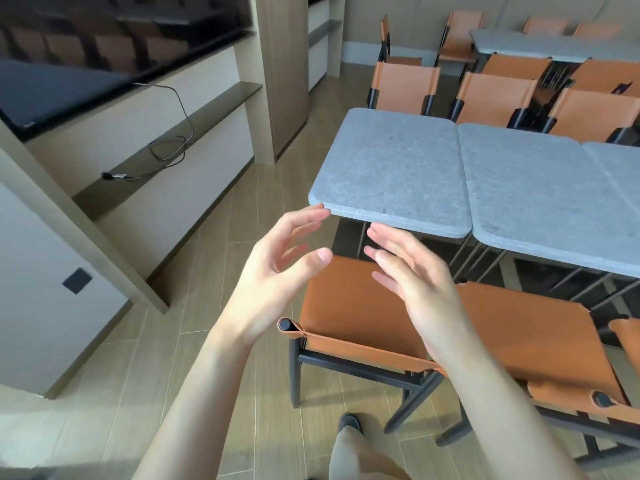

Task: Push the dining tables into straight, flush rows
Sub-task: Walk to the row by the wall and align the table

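A row of grey stone-topped dining tables runs to the right: the nearest table (391, 168), a second table (547, 199) and a third table (620, 168) at the frame edge. The nearest table's front edge sits a little farther back than the second one's. My left hand (277, 271) hangs open just short of the nearest table's front left corner, fingertips close to the edge. My right hand (415, 282) is open too, fingers straight, just below and in front of that table's front edge. Neither hand holds anything.
An orange leather chair (353, 313) with a black frame stands under my hands, another chair (533, 344) beside it. More orange chairs (495, 95) line the far side. A second table row (554, 46) stands at the back. Wooden shelving (166, 147) with a cable fills the left wall.
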Demonstrator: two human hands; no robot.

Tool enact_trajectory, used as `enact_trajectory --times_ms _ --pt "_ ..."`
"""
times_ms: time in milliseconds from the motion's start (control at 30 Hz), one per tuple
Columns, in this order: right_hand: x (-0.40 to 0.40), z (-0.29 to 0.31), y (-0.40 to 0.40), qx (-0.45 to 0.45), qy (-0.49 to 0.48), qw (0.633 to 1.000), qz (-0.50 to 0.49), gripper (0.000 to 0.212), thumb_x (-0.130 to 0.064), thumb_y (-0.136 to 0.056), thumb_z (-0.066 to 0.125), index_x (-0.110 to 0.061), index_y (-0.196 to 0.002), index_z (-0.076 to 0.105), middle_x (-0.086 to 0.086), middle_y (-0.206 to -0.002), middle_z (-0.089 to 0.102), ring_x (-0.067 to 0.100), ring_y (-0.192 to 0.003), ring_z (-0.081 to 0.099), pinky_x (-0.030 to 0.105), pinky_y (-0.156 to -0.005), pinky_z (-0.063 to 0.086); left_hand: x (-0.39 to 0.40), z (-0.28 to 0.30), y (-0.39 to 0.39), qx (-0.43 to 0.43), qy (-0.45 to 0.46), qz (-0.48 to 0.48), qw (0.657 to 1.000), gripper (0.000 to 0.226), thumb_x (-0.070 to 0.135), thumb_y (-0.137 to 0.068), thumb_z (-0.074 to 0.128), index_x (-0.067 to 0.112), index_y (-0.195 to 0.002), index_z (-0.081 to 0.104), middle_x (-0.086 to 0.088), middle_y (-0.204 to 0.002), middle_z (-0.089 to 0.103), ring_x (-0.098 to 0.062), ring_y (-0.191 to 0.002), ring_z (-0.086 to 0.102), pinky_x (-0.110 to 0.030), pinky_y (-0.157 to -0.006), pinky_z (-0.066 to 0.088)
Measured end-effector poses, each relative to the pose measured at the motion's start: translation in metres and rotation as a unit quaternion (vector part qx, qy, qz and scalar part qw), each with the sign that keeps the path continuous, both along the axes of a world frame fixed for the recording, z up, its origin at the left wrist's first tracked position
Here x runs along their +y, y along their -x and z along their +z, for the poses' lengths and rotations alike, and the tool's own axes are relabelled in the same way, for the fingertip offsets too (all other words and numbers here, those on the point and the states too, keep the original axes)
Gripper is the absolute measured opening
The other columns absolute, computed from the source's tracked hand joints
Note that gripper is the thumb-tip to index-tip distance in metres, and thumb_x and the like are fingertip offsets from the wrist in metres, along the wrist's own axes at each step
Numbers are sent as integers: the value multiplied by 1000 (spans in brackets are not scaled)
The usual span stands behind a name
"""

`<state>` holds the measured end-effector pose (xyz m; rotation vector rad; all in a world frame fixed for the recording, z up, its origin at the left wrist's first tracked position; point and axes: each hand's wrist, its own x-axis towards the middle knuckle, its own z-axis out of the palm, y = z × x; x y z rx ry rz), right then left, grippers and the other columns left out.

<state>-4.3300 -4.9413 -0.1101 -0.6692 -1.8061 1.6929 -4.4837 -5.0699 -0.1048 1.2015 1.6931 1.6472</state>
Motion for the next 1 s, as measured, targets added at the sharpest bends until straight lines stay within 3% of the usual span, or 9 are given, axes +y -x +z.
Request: enact_trajectory --times_ms 233,567,800,1000 --pt "-14 13 21 -15 -8 999 43 30 -23 -101 58 -35 -128 64 -19 -134 63 -1 -125 58 42 -113 42 -26 13 17 30 37 24 999 52 51 -81 65 39 -131 58 23 -147 50 0 -137 47 -40 -114 39" --pt "2 33 68 6 0 998 58 32 -20 -101 57 -30 -131 63 -20 -133 62 -6 -121 58 39 -112 44 -15 26 59 31 41 25 998 55 51 -81 59 34 -133 58 22 -147 50 0 -137 47 -28 -108 38" --pt "43 59 108 39 -12 999 18 37 -39 -89 58 -41 -125 65 -24 -132 62 -5 -123 57 41 -113 42 32 55 100 38 23 9 999 57 54 -81 56 40 -137 53 25 -143 53 0 -138 46 -30 -106 39" --pt "80 70 136 58 -8 998 19 43 -43 -90 54 -36 -131 63 -25 -134 60 -5 -123 57 39 -111 45 80 72 126 46 13 -6 999 60 52 -82 56 37 -140 51 25 -145 51 0 -138 45 -30 -107 40"
